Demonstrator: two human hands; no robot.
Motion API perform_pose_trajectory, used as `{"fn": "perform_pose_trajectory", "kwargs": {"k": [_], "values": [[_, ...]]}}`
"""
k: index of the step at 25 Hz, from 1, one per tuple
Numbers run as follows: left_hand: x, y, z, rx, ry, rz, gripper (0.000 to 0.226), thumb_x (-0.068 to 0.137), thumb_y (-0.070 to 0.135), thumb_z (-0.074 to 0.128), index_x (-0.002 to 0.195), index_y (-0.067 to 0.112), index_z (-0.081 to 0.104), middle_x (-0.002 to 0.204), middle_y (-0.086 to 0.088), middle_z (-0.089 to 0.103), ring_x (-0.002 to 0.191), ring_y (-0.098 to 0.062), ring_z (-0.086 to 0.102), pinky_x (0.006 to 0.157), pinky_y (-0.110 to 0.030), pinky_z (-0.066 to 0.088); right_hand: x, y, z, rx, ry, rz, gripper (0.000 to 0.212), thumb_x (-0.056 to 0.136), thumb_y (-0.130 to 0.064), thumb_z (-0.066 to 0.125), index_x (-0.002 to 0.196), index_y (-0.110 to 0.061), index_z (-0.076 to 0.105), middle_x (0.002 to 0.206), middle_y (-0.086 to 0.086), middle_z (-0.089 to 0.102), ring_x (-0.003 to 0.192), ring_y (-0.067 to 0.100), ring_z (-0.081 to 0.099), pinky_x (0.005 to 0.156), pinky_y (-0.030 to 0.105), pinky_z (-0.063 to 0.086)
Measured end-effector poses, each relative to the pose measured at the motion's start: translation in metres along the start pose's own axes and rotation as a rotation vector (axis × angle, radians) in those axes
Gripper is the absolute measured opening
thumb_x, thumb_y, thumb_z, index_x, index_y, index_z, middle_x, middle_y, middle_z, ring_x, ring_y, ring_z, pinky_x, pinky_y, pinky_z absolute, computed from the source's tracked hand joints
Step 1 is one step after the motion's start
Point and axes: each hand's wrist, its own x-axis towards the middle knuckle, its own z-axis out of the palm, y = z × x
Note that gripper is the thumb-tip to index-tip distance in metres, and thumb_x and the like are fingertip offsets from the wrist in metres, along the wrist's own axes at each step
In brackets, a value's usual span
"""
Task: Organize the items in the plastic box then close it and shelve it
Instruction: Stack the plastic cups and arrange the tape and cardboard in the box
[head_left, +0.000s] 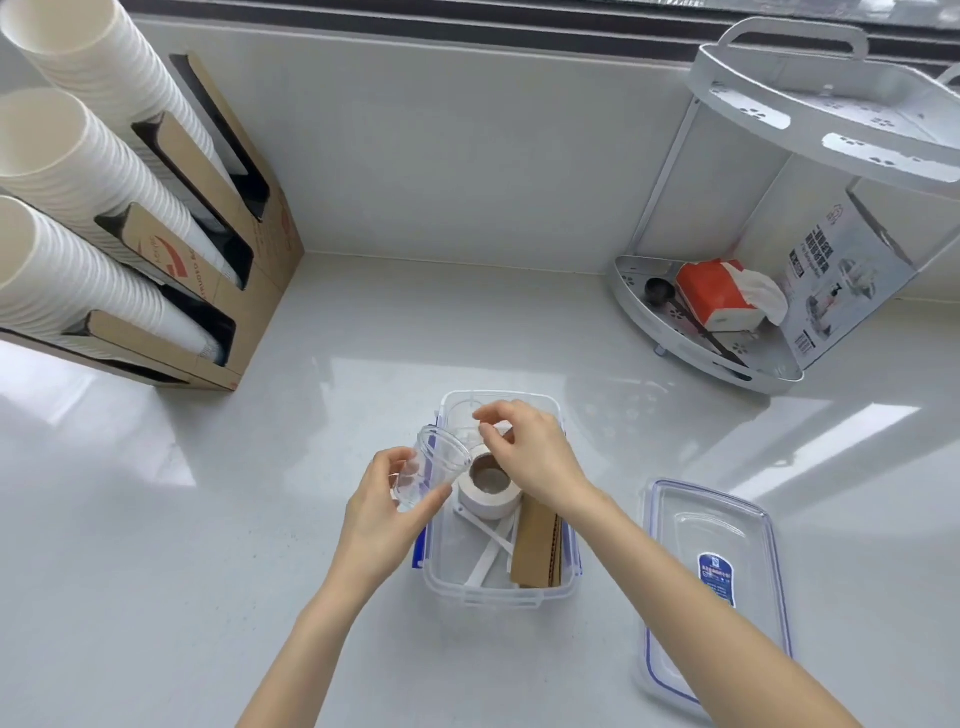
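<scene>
Counter (218, 519): glossy, smooth, pale stone-like, reflects light. Box (498, 597): clear smooth plastic, blue clips. Lid (711, 530) at 3 o'clock of box: same clear plastic, glossy blue label. Cup (431, 467): thin transparent plastic. Tape roll (491, 493): matt white paper, brown core. Cardboard piece (537, 551): matt brown. Cup stacks (67, 156) at 10 o'clock: white paper, ridged. Holder (249, 270): matt corrugated cardboard. Rack (779, 104) at 2 o'clock: white, smooth finish.
</scene>
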Motion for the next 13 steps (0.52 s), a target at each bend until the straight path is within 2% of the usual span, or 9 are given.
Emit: {"fn": "perform_pose_trajectory", "kwargs": {"k": [2,5,9,13], "values": [[0.003,-0.001,0.0,-0.002,-0.01,-0.018,0.05,0.078,0.022,0.067,0.121,0.012,0.044,0.124,-0.007,0.056,0.107,-0.017,0.051,0.084,-0.024,0.038,0.01,-0.001,0.008,-0.137,-0.096,0.003,0.031,0.092,-0.024,0.044,0.12,-0.019,0.057,0.124,0.003,0.059,0.104,0.022,0.059,0.089,0.036,0.046],[0.006,-0.004,-0.001,-0.009,-0.02,-0.037,0.05,0.078,0.022,0.067,0.121,0.013,0.044,0.124,-0.006,0.055,0.109,-0.016,0.05,0.084,-0.024,0.037,0.021,-0.001,0.019,-0.293,-0.171,0.001,0.034,0.091,-0.023,0.044,0.123,-0.018,0.054,0.126,0.004,0.058,0.117,0.025,0.049,0.09,0.038,0.043],[0.008,-0.005,-0.002,-0.018,-0.02,-0.05,0.05,0.078,0.022,0.067,0.121,0.013,0.044,0.124,-0.005,0.055,0.107,-0.013,0.049,0.084,-0.024,0.037,0.024,0.003,0.025,-0.38,-0.141,-0.019,0.029,0.092,-0.019,0.043,0.117,-0.017,0.059,0.12,0.005,0.063,0.114,0.028,0.047,0.087,0.037,0.04],[0.008,-0.003,-0.002,-0.016,-0.027,-0.047,0.05,0.079,0.022,0.067,0.122,0.012,0.043,0.125,-0.006,0.055,0.111,-0.016,0.05,0.085,-0.024,0.037,0.019,0.005,0.019,-0.314,-0.059,-0.075,0.026,0.093,-0.023,0.045,0.111,-0.017,0.062,0.113,0.004,0.066,0.106,0.027,0.052,0.083,0.035,0.041]]}}
